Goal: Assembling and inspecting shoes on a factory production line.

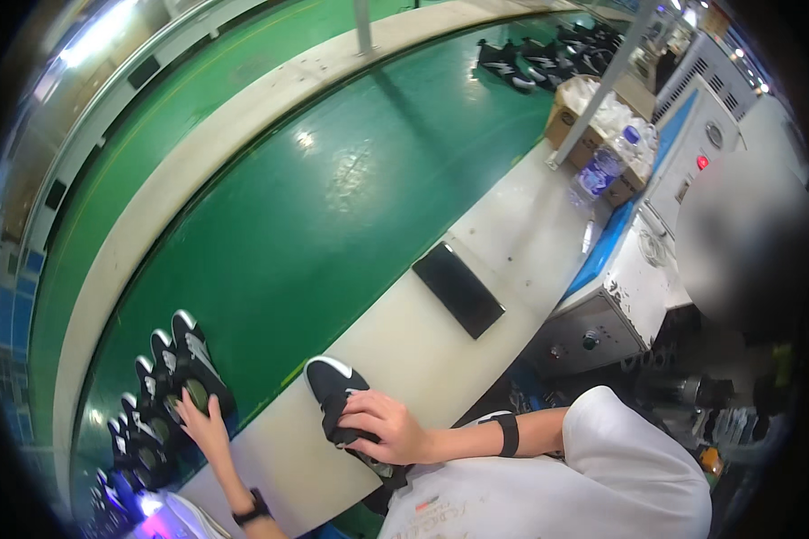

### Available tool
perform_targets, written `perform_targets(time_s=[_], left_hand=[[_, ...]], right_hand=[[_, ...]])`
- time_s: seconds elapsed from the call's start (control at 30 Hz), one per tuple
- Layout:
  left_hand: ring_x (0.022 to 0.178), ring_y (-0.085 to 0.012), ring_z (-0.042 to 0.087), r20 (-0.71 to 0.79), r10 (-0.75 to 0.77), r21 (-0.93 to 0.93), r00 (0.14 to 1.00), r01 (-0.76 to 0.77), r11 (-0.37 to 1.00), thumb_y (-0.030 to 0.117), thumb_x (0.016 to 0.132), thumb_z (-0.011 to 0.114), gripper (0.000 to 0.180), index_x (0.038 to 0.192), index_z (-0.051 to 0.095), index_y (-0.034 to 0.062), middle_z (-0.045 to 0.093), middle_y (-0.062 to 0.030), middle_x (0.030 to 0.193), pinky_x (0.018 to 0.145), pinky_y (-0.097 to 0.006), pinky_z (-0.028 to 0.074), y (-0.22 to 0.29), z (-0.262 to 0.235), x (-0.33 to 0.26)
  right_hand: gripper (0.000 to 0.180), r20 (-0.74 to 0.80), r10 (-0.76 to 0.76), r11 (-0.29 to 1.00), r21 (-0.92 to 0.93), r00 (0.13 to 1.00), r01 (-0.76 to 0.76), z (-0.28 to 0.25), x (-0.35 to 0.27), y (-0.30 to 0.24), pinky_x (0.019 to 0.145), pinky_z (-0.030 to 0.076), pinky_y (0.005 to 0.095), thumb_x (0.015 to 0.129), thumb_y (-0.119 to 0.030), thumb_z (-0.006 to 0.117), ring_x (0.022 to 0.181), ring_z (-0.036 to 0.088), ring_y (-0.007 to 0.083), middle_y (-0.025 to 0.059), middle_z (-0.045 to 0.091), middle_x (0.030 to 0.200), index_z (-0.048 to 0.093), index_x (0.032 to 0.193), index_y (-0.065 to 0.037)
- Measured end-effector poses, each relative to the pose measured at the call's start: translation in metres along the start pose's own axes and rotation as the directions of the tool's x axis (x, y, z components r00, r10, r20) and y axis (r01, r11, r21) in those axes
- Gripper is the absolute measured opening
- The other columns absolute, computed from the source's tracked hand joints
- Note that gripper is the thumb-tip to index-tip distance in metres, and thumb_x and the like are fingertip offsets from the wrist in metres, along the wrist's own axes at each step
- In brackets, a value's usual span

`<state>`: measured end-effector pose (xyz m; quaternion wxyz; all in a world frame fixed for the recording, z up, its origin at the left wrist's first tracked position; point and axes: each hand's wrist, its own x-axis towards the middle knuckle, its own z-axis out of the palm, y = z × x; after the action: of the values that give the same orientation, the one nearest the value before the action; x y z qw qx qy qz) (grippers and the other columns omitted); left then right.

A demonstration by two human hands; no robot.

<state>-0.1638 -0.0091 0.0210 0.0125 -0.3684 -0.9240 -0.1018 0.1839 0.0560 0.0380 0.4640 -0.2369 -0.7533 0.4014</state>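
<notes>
A black shoe with a white toe cap lies on the pale bench edge that runs alongside the green conveyor belt, toe pointing up toward the belt. The right hand is closed over the shoe's middle and collar, fingers curled down around the upper and knuckles raised, so that only the toe and a strip of the heel end show beyond it. The right forearm, with a black band near the elbow, comes in from the white sleeve at the lower right.

Left of that shoe, on the belt, stands a tight row of black shoes with white trim, soles and insides facing up. The left hand lies on the nearest of these, fingers spread and fairly flat rather than gripping; whether they grip anything cannot be told. A dark watch sits on that wrist.

Up the bench from the held shoe, well apart from it, a flat black rectangular slab lies on the pale surface. Farther along stand a clear water bottle and a cardboard box of clear bags, and beyond them on the belt another cluster of black shoes. To the right of the bench is a grey machine cabinet with a blue top edge.
</notes>
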Motion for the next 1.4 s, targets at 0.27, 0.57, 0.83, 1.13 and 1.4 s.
perform_targets(time_s=[0.27, 0.57, 0.83, 1.13, 1.4], left_hand=[[0.134, -0.0332, 0.038, 0.249, 0.344, -0.356, 0.905, -0.245, 0.902, 0.023, 0.088, 0.061, 0.067, 0.142, 0.032, -0.0028, 0.037, -0.0226, 0.144, 0.109, -0.044, 0.032, 0.151, -0.059, -0.22], [0.11, -0.0219, 0.054, 0.486, 0.437, -0.784, 0.757, 0.156, 0.601, 0.016, 0.086, 0.071, 0.063, 0.138, 0.038, -0.0016, 0.051, -0.0165, 0.125, 0.092, -0.034, 0.045, 0.105, -0.043, -0.193], [0.105, -0.0323, 0.059, 0.241, 0.558, -0.836, 0.794, -0.122, 0.535, 0.005, 0.071, 0.07, 0.042, 0.11, 0.055, 0.0047, 0.061, -0.0142, 0.102, 0.088, -0.042, 0.047, 0.115, -0.011, -0.191], [0.139, -0.0247, 0.032, 0.375, 0.677, -0.927, 0.633, 0.259, 0.271, 0.02, 0.09, 0.064, 0.073, 0.15, 0.025, 0.0051, 0.03, -0.0113, 0.154, 0.114, -0.037, 0.027, 0.093, -0.02, -0.159], [0.111, -0.0274, 0.06, 0.326, 0.496, -0.872, 0.805, 0.053, 0.487, 0.026, 0.094, 0.057, 0.033, 0.123, 0.063, 0.0109, 0.064, -0.0098, 0.119, 0.094, -0.038, 0.046, 0.092, -0.017, -0.157]], right_hand=[[0.023, 0.318, -0.13, 0.946, 0.324, 0.939, 0.021, -0.011, 0.028, 0.004, 0.082, 0.046, 0.0392, 0.08, -0.006, 0.066, 0.096, 0.053, 0.0299, 0.0129, 0.054, 0.102, 0.057, 0.1, 0.0], [0.024, 0.357, -0.368, 0.922, 0.262, 0.859, 0.286, -0.003, 0.026, 0.006, 0.083, 0.043, 0.0408, 0.088, -0.019, 0.06, 0.092, 0.049, 0.0313, 0.0156, 0.055, 0.1, 0.058, 0.101, 0.001], [0.019, 0.257, 0.365, 0.913, 0.092, 0.895, -0.398, 0.028, 0.021, -0.039, 0.078, 0.046, 0.0415, 0.088, -0.022, 0.057, 0.084, 0.057, 0.0307, 0.0118, 0.063, 0.083, 0.065, 0.087, -0.005], [0.024, 0.596, 0.18, 0.967, 0.039, 0.782, -0.253, -0.02, 0.051, -0.036, 0.091, 0.043, 0.0358, 0.085, -0.017, 0.056, 0.097, 0.064, 0.0297, 0.0147, 0.068, 0.103, 0.068, 0.1, -0.003], [0.033, 0.709, 0.071, 0.997, -0.058, 0.702, -0.043, -0.02, 0.052, -0.019, 0.092, 0.04, 0.0449, 0.083, -0.028, 0.056, 0.097, 0.059, 0.0337, 0.0144, 0.065, 0.102, 0.066, 0.099, -0.002]])
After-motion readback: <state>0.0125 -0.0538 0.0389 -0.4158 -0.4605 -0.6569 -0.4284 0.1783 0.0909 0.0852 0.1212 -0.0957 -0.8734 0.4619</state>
